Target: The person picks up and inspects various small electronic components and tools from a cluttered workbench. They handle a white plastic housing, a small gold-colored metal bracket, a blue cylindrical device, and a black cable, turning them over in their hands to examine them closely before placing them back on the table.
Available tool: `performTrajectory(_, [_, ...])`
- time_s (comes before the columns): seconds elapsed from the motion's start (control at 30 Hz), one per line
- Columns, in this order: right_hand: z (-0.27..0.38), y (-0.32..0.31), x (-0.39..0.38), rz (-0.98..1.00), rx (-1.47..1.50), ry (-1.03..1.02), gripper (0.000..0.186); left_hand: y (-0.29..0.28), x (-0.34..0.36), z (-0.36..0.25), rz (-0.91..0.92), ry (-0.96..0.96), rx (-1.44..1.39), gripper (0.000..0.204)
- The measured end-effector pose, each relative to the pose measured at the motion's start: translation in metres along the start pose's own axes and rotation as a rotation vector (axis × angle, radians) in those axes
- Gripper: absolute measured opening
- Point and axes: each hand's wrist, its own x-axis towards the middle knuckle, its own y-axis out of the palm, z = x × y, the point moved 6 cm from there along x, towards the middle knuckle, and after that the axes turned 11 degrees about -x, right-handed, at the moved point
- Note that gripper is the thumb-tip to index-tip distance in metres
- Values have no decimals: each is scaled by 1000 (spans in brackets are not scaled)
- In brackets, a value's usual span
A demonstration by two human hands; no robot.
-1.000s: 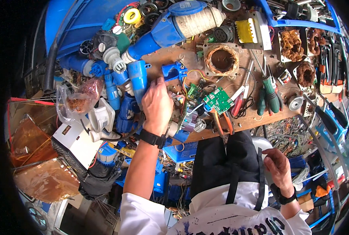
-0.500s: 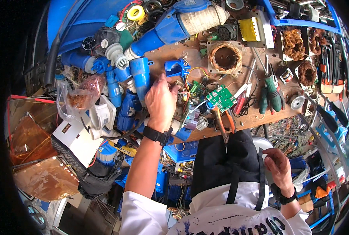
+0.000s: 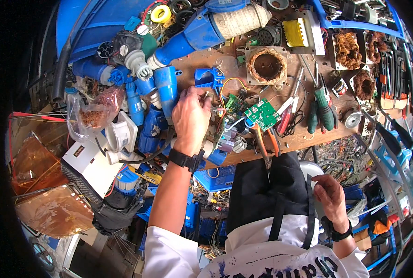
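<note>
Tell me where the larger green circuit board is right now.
In the head view, the larger green circuit board lies right of centre on the wooden table, to the right of the left hand and just beyond the orange-handled pliers.

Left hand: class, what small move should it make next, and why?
Perhaps the left hand should lift slightly, showing whether it holds anything: it reaches over the bench, and a small piece, partly hidden, shows by its thumb, near the blue plastic part.

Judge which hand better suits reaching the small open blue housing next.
Likely the left hand: its fingers lie near the blue housing; the right hand is beside the black trousers.
</note>
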Motion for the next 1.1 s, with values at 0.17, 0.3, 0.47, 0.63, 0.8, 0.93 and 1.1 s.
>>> performTrajectory(0.17, [-1, -2, -1, -14, -37, -2, 19, -1, 3, -2, 61, -49, 14, 31])
performTrajectory(0.3, [-4, -3, -1, -21, -38, 5, 19, 2, 6, 1, 132, -138, -13, 30])
performTrajectory(0.47, [-3, -5, -1, -12, -14, 2, 19, 0, 5, 4, 86, -107, 8, 28])
performTrajectory(0.63, [0, -7, -3, -35, -15, -31, 20, -14, 5, 6, 84, -200, -186, 29])
performTrajectory(0.8, [9, -6, -6, -47, -8, -53, 19, -44, -6, -9, 16, -146, -479, 24])
performTrajectory(0.93, [19, -3, -11, -42, -17, -48, 17, -61, -25, -20, 67, -95, -1006, 30])
performTrajectory(1.1, [37, 5, -19, -20, -16, -79, 15, -75, -55, -39, 246, -202, -1709, 30])
